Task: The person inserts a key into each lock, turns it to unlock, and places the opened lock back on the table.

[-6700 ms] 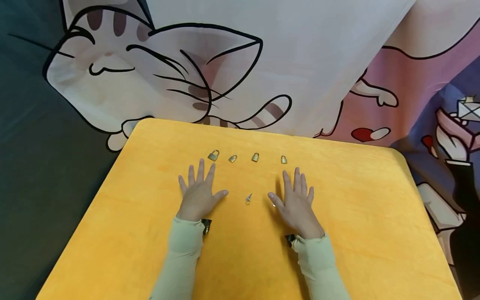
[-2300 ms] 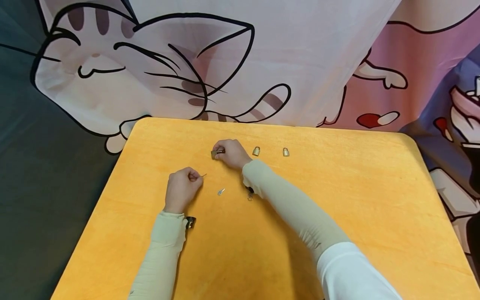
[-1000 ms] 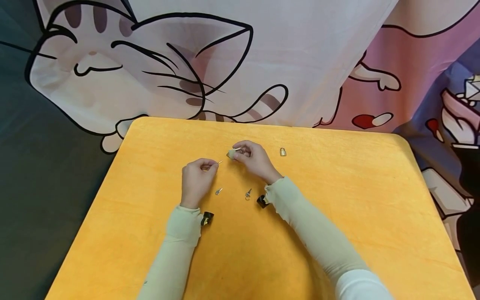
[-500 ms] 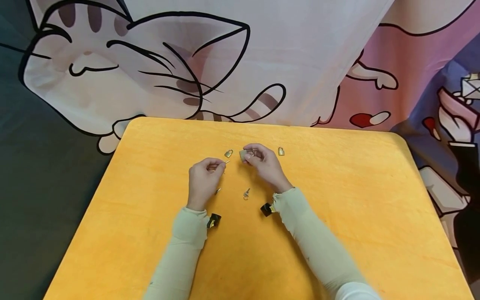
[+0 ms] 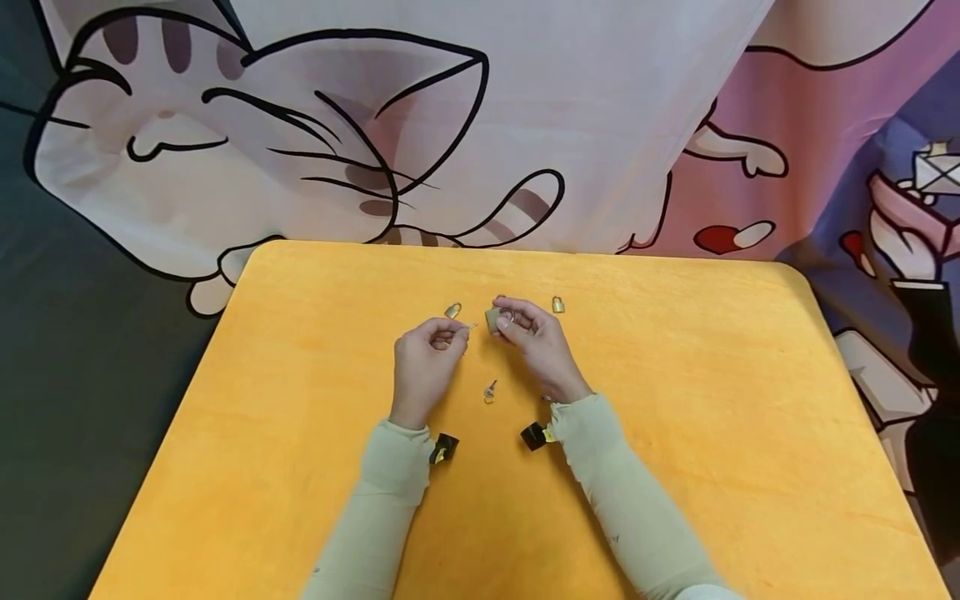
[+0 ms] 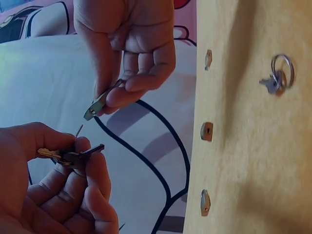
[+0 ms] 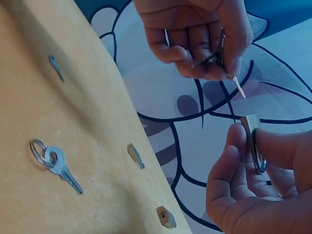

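Note:
My left hand (image 5: 426, 367) pinches a small bunch of keys (image 6: 73, 157) between thumb and fingers. One thin key (image 7: 239, 87) juts out toward the other hand. Facing it, my right hand (image 5: 542, 346) holds a brass padlock (image 5: 492, 320) by its shackle side, between thumb and fingers. The padlock's keyhole end (image 6: 91, 113) points at the key tip, with a short gap between them. Both hands are raised above the table. In the left wrist view my right hand (image 6: 131, 48) is at the top and my left hand (image 6: 63, 190) at lower left.
On the yellow table (image 5: 300, 375) stand other padlocks, one to the left (image 6: 205, 202), a middle padlock (image 6: 206, 131) and a right padlock (image 5: 558, 305). Nearer lie a ringed key (image 5: 490, 392) and a loose key (image 7: 56, 68). A cartoon cloth (image 5: 600, 125) hangs behind the table.
Flat, spread hands have become pinching ones. The leftmost padlock was picked up and carried right and nearer. My left hand followed rightward with the keys, narrowing the gap.

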The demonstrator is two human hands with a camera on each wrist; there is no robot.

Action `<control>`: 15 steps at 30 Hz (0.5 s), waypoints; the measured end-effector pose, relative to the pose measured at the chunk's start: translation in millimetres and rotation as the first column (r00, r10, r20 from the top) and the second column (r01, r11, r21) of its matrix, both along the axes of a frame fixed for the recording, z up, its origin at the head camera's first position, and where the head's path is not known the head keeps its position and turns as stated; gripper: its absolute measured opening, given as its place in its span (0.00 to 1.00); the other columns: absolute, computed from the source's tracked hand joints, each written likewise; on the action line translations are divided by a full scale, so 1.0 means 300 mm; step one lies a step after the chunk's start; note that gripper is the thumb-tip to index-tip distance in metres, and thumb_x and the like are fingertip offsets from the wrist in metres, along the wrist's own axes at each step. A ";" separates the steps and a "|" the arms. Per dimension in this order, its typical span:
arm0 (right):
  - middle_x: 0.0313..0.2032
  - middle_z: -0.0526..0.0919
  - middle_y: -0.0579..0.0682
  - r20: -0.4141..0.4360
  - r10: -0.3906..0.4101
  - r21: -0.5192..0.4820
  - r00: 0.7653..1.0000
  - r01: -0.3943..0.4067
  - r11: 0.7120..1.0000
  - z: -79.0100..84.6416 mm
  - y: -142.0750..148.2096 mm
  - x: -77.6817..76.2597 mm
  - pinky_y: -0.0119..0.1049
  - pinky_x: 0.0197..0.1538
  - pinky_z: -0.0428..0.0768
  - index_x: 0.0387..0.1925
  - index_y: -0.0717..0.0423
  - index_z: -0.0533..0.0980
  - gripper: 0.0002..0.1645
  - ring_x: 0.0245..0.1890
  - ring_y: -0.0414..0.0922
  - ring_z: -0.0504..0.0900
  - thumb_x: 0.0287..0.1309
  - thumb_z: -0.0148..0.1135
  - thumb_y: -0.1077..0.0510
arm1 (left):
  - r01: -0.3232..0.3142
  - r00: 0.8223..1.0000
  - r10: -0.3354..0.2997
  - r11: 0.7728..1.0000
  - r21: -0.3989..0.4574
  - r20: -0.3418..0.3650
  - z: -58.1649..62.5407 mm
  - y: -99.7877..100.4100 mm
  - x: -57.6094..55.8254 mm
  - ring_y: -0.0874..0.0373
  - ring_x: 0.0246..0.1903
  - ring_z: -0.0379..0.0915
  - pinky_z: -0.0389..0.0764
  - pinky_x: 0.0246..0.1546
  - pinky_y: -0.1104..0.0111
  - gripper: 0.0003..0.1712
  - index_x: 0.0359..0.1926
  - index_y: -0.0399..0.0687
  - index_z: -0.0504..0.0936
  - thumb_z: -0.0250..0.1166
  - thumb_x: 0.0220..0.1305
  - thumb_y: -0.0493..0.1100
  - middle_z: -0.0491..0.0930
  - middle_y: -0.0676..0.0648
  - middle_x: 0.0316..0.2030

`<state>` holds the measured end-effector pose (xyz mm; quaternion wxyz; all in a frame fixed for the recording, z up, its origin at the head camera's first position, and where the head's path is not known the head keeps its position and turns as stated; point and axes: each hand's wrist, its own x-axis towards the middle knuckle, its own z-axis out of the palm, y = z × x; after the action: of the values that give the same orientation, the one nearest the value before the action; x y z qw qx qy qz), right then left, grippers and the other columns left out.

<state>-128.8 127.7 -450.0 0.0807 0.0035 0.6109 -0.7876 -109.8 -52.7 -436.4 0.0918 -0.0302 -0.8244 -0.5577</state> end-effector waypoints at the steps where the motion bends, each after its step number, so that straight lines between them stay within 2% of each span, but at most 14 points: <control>1: 0.48 0.81 0.56 0.002 0.000 -0.012 1.000 0.000 1.000 -0.001 -0.001 0.000 0.56 0.62 0.74 0.62 0.67 0.74 0.21 0.45 0.45 0.83 0.70 0.57 0.68 | 0.003 1.000 -0.003 1.000 0.008 -0.005 0.001 0.004 0.000 0.60 0.27 0.81 0.83 0.32 0.67 0.06 0.35 0.42 0.88 0.70 0.65 0.41 0.86 0.49 0.30; 5: 0.52 0.81 0.57 0.004 0.003 -0.034 1.000 -0.003 0.999 -0.007 -0.005 0.007 0.57 0.62 0.73 0.63 0.69 0.72 0.22 0.44 0.44 0.84 0.70 0.57 0.67 | -0.001 1.000 0.001 1.000 0.024 -0.011 -0.003 0.014 0.003 0.59 0.27 0.81 0.83 0.32 0.68 0.07 0.35 0.41 0.88 0.70 0.64 0.41 0.86 0.48 0.30; 15: 0.49 0.82 0.57 -0.016 -0.001 -0.038 1.000 0.000 0.999 -0.012 -0.001 0.018 0.60 0.62 0.71 0.62 0.68 0.73 0.21 0.43 0.45 0.83 0.71 0.57 0.66 | -0.002 1.000 0.002 0.999 0.034 -0.018 -0.007 0.034 0.003 0.60 0.26 0.81 0.83 0.32 0.68 0.05 0.35 0.41 0.88 0.70 0.63 0.40 0.86 0.48 0.29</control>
<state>-123.4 127.4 -453.6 0.0757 -0.0044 0.5965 -0.7990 -108.9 -42.6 -438.5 0.1001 -0.0327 -0.8139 -0.5713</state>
